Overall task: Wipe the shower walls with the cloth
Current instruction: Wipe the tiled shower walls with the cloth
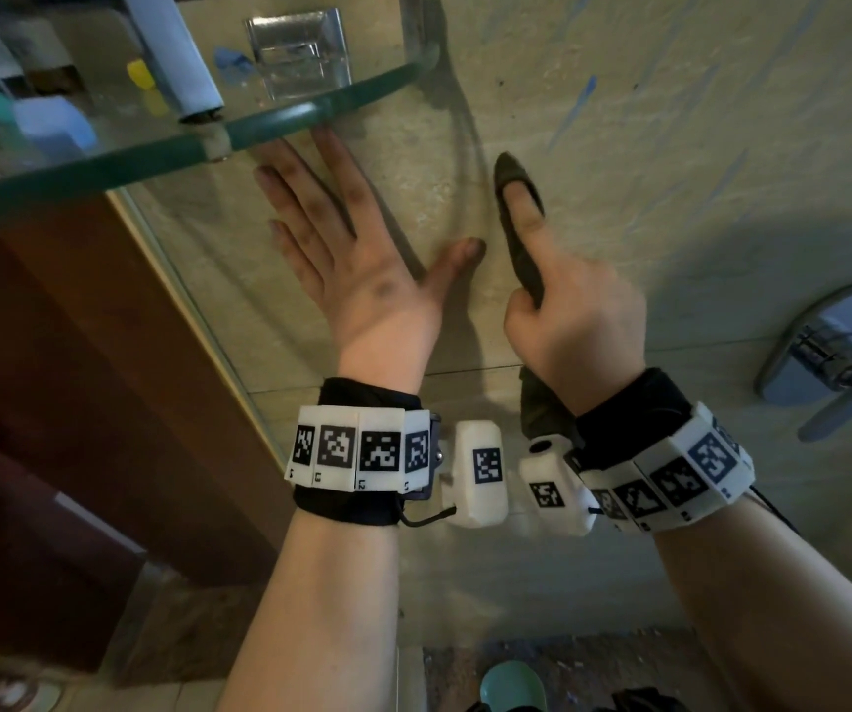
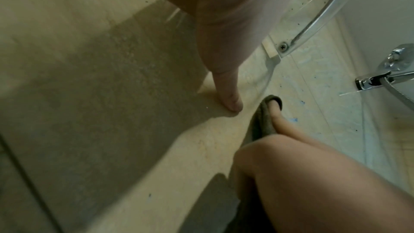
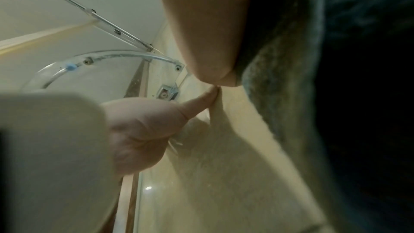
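Head view: left hand (image 1: 357,249) pressed flat against the beige shower wall (image 1: 670,120) at frame centre, fingers (image 1: 290,182) straight and spread, tips reaching up to just under the curved edge of a glass corner shelf (image 1: 105,167) in the upper left. Just right of it, right hand (image 1: 578,321) grasping a dark cloth (image 1: 516,233), index finger extended along the fabric, remaining fingers curled around it. Cloth drawn into a narrow strip, long axis running up and down the frame and leaning slightly left, tip pointing toward the top, lower end hanging out below the wrist. Blue smears on the wall at upper right; chrome mixer handle (image 1: 834,352) at the right edge. Marker-covered bands on both wrists.

Left wrist view: thumb of the left hand (image 2: 224,59) pressed tip-first to the wall (image 2: 67,15) at centre, other fingers out of sight. Cloth (image 2: 262,123) wrapped over the tip of the right index finger, long axis running from lower centre toward the upper right, folded tip (image 2: 272,98) just beside the thumb but apart from it. Shown here alone: a screw fixing the shelf bracket (image 2: 282,47) and a chrome hose fitting (image 2: 380,77) at right.

Right wrist view: cloth (image 3: 291,95) a fuzzy grey band close to the lens, running from upper right down the right side. Left hand (image 3: 143,130) seen from the palm side at centre left, thumb against the wall (image 3: 224,183). Shown here alone: the underside of the shelf (image 3: 112,58) with its fixings.
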Available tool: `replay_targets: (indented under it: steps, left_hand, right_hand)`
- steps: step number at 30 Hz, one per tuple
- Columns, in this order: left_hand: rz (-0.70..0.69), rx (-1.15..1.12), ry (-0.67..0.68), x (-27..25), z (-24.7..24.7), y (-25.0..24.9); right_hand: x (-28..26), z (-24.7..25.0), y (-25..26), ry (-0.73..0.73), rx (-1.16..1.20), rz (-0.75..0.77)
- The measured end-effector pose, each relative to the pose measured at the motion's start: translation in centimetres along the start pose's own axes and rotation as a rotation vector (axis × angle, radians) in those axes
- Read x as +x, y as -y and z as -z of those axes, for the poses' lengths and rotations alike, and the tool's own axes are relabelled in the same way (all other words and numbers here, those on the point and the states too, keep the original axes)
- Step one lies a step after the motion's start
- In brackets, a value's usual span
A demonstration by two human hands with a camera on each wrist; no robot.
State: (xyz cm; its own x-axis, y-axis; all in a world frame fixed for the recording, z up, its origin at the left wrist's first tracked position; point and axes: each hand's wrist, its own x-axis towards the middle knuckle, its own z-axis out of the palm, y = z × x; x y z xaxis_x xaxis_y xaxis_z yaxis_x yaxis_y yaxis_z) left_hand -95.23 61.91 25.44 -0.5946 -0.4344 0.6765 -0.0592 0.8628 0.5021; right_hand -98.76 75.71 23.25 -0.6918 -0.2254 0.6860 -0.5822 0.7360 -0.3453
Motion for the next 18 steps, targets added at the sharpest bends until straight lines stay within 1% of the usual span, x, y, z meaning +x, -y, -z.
replay_targets:
  steps: [2, 4, 7, 12, 15, 18]
  left_hand:
    - [-0.003, 0.005, -0.004, 0.0, 0.0, 0.0]
    - [-0.003, 0.013, -0.009, -0.1, 0.0, 0.0]
    - [0.006, 0.03, -0.006, 0.0, 0.0, -0.2]
    - [0.019, 0.076, 0.006, 0.1, -0.1, -0.5]
    - [0.022, 0.078, 0.009, 0.1, -0.1, -0.5]
    - [0.019, 0.053, 0.015, 0.1, 0.0, -0.4]
  right_hand:
    - [0.5, 0.8, -0.4, 0.019, -0.008, -0.065]
    - [0.4, 1.3, -0.8, -0.004, 0.0, -0.113]
    - [-0.5, 0.7, -1.0, -0.017, 0.024, -0.135]
    - [-2.1, -1.2, -0.9, -0.032, 0.09, -0.045]
    - [-1.7, -1.3, -0.4, -0.041, 0.078, 0.003]
    - [-0.7, -0.7, -0.1, -0.023, 0.048, 0.02]
